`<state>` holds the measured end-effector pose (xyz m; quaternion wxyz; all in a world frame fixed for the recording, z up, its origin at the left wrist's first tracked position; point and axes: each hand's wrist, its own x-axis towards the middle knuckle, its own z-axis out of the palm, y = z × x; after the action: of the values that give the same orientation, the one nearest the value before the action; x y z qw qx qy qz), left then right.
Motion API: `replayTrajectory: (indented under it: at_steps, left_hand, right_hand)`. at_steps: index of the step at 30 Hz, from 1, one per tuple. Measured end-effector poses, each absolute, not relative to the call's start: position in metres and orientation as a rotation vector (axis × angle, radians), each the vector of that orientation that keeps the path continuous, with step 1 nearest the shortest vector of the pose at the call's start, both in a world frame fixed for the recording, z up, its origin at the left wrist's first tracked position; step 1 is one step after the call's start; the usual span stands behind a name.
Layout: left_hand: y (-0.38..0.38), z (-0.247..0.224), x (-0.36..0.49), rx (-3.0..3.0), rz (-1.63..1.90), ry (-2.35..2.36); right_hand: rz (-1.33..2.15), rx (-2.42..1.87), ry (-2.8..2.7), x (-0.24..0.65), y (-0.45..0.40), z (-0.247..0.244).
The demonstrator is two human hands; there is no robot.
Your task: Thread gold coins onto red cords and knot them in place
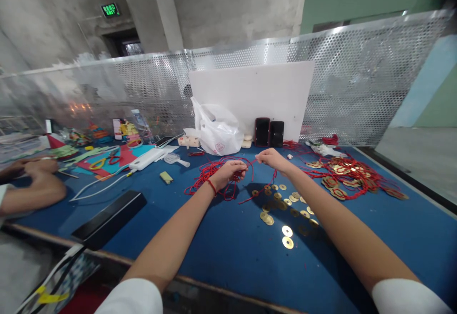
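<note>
Closed around red cord, my left hand [228, 173] is held over a loose heap of red cord [202, 177] on the blue table. My right hand [272, 158] pinches a strand of the same red cord a little to the right, and a short length runs between the two hands. Loose ends of cord hang below them. Under my right forearm lie several gold-coloured coins with square holes [287, 231], scattered singly and in small overlapping groups. A pile of coins strung on red cord [352, 175] lies farther right.
At the back, a white plastic bag [221, 135] and two dark phones [262, 132] stand before a white board [250, 90]. Leftward are a hairbrush [176, 159], a lighter-sized yellowish box [166, 177], scissors [103, 160], a long black case [110, 216] and another person's arms [39, 185].
</note>
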<state>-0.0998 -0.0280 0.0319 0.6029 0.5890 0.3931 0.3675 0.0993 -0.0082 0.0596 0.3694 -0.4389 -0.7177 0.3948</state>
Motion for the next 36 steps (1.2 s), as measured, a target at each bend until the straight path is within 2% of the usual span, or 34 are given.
replayTrajectory:
  at_steps: [9, 17, 27, 29, 32, 36]
  left_hand:
    - [-0.027, 0.031, -0.102, 1.346, 0.806, 0.855]
    - [-0.022, 0.033, -0.107, 1.384, 0.745, 0.838]
    - [-0.016, 0.029, -0.111, 1.936, 0.96, 1.514]
    - [-0.009, 0.03, -0.113, 2.082, 0.978, 1.721]
    - [0.007, 0.039, -0.105, 2.213, 0.976, 1.788]
    - [0.039, 0.05, -0.072, 2.43, 0.892, 1.732]
  right_hand:
    - [0.992, -1.156, -1.885, 0.125, 0.001, 0.066]
    - [0.814, -1.235, -2.045, 0.15, 0.0, 0.08]
    - [0.32, -1.874, -2.197, 0.194, 0.01, 0.078]
    - [0.32, -1.797, -2.149, 0.195, 0.009, 0.088]
    - [0.395, -1.34, -1.953, 0.191, -0.005, 0.126]
    - [0.319, -0.727, -1.574, 0.196, -0.056, 0.195]
